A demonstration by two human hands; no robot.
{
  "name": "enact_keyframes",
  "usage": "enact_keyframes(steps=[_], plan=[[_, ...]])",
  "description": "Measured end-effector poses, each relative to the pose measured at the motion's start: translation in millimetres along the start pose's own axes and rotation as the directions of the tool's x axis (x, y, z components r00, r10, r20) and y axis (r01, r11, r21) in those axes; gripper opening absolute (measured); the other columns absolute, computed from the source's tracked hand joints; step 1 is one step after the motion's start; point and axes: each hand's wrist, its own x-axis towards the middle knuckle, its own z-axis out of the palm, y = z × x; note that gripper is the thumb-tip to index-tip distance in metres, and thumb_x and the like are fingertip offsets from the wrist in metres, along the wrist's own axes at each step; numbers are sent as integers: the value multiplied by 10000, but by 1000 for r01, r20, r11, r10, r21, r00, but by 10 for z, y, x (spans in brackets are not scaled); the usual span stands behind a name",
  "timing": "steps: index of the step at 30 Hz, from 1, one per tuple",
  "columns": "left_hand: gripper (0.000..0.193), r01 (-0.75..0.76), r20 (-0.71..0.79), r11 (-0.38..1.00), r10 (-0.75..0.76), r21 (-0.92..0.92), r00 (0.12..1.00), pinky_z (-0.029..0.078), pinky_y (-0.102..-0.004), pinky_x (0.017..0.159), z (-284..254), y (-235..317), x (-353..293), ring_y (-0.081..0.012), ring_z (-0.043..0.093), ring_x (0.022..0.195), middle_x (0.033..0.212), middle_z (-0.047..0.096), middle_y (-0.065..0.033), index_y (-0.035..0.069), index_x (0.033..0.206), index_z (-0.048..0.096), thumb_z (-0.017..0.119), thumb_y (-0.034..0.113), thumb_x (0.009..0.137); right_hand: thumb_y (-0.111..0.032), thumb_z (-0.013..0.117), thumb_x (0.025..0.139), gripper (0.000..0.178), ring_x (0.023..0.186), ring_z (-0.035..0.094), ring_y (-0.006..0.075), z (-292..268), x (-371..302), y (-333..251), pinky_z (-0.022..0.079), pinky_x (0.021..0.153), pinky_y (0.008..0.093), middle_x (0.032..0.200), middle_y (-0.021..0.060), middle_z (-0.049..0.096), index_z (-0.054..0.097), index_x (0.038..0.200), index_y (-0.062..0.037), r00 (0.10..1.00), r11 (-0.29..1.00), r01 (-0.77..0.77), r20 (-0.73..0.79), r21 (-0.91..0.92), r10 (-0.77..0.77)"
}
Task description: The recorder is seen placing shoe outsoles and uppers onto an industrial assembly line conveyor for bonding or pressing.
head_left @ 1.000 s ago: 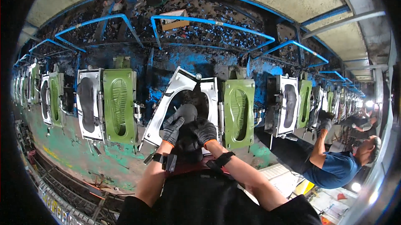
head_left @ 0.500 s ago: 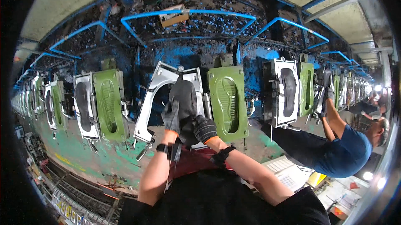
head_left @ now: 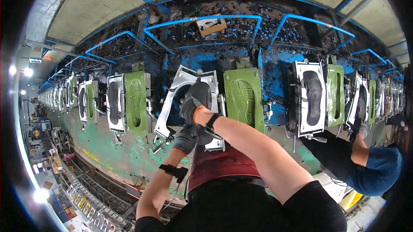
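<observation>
Two halves of a silver frame (head_left: 167, 105) stand parted, the left one slanting away, just left of a green mould (head_left: 244, 98). Judging by the closed neighbouring frames to the left (head_left: 122, 118) and right (head_left: 319, 103), which surround dark pieces, opening is done and closing is not. A dark shoe-shaped form (head_left: 202, 89) lies in the gap, toward the right half. The right gloved hand (head_left: 191, 108) rests against its left side, the left gloved hand (head_left: 185, 139) at its near end; I cannot tell whether either grips it.
</observation>
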Motion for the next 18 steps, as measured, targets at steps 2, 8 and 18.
enact_keyframes(steps=[2, 8, 18], plan=[[888, 99, -109, 971, -125, -219, 986, 458, -510, 1090, -185, -625, -139, -414, 536, 1321, 1457, 517, -279, 34, 1502, 416, 816, 342, 772, -343, 685, 824, 315, 1271, 582, 275, 5, -61, -60, 440, 994, 569, 1334, 25, 675, 789, 1080, -192, 996, 998, -45, -74, 54, 49], [906, 167, 88, 923, -209, 346, 974, 436, -489, 1115, -763, -857, -267, -432, 518, 1333, 1463, 493, -310, 4, 1520, 396, 779, 418, 812, -398, 782, 701, 514, 1288, 566, 298, -6, -357, 9, 483, 1000, 501, 1379, 104, 638, 767, 1153, -153, 979, 995, -23, -200, 92, 41], [1123, -220, -111, 973, 227, 68, 968, 478, -485, 1072, 514, -605, -871, -444, 559, 1289, 1466, 483, -314, 18, 1609, 177, 784, 461, 774, -347, 732, 722, 466, 1382, 494, 335, -22, -191, -175, 384, 1170, 470, 1437, 130, 590, 775, 1146, -158, 989, 996, -83, -128, -43, 77]])
